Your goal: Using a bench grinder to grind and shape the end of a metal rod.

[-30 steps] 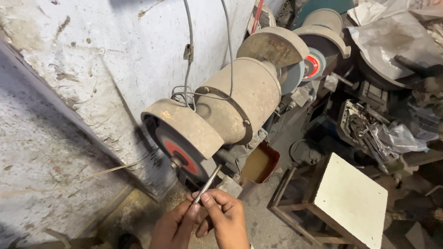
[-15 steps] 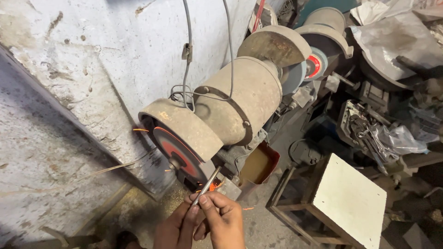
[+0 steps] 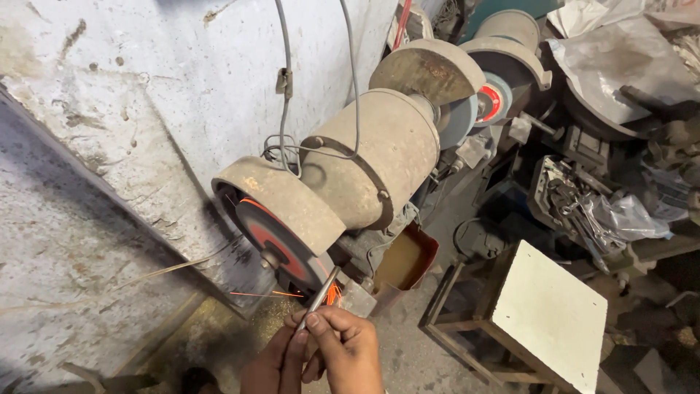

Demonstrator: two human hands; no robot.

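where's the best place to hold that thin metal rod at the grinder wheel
Hold the metal rod at its lower end, coming from below on the person's side, away from the grinding wheel. It slants up with its tip at the wheel's lower edge, where sparks fly, so only the near end is safe. Both the left hand and right hand pinch it there with fingertips, a steady grip.

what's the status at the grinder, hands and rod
Left hand and right hand both pinch the metal rod. Rod tip on the grinding wheel, sparks flying. Nothing in the way.
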